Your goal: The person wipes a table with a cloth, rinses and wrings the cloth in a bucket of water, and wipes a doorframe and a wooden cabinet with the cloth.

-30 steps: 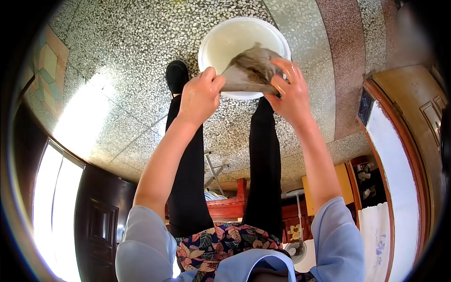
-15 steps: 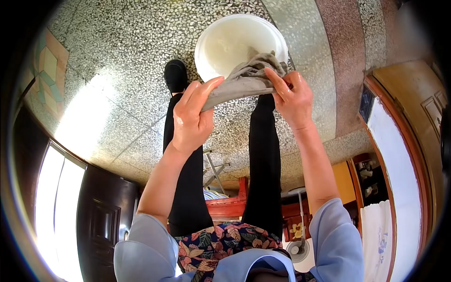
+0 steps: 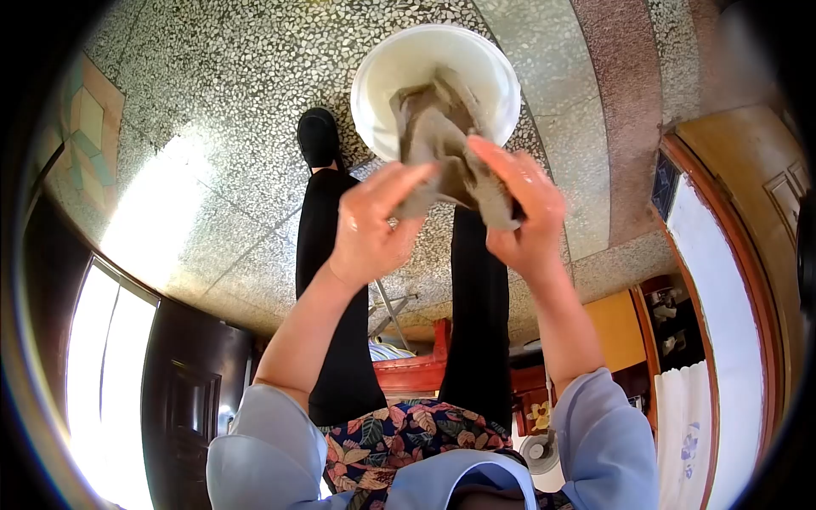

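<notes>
Between my hands hangs a wet grey-brown cloth (image 3: 438, 140), its far part drooping into a white bucket (image 3: 364, 85) that holds cloudy liquid. My left hand (image 3: 374, 223) is closed on the cloth's near left edge, thumb and fingers pinching it. On the other side, my right hand (image 3: 529, 212) grips the near right edge, with a flap of fabric sticking out by the thumb. Both hands look wet and are slightly blurred. Folds of the cloth hide part of the bucket's near rim.
The bucket stands on a speckled terrazzo floor (image 3: 238, 76), just beyond my feet. One black shoe (image 3: 318, 136) is left of it. Behind me are a red wooden stool or bench (image 3: 412, 370) and a fan (image 3: 537, 452). A dark door (image 3: 183, 399) stands at the left.
My hands have come closer together and nearer my body. The cloth, stretched taut between them before, is now loose and drapes down into the bucket.
</notes>
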`<action>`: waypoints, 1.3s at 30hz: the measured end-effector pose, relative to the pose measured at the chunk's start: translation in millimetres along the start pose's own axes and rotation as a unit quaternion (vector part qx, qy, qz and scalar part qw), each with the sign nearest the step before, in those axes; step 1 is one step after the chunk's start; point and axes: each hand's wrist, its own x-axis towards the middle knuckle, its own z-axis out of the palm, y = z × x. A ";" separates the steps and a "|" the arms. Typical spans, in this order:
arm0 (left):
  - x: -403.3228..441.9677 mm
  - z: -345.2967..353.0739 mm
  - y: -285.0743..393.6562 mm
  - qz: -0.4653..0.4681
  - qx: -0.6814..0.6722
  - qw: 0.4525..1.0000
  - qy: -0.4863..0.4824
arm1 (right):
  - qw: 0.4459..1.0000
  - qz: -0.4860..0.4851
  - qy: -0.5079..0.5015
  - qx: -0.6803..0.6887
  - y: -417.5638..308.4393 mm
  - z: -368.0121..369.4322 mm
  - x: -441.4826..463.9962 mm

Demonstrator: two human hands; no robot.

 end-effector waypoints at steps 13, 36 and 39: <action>88.3 87.1 -152.3 -0.060 0.326 0.940 0.073 | 0.972 0.136 -0.081 -0.174 131.1 79.1 5.7; 35.4 122.6 -53.8 0.045 0.144 0.972 0.180 | 0.537 0.459 0.043 0.707 140.9 102.1 22.9; 57.4 121.5 -95.0 0.046 0.099 0.967 0.230 | 0.582 0.424 0.069 0.690 166.1 111.3 15.5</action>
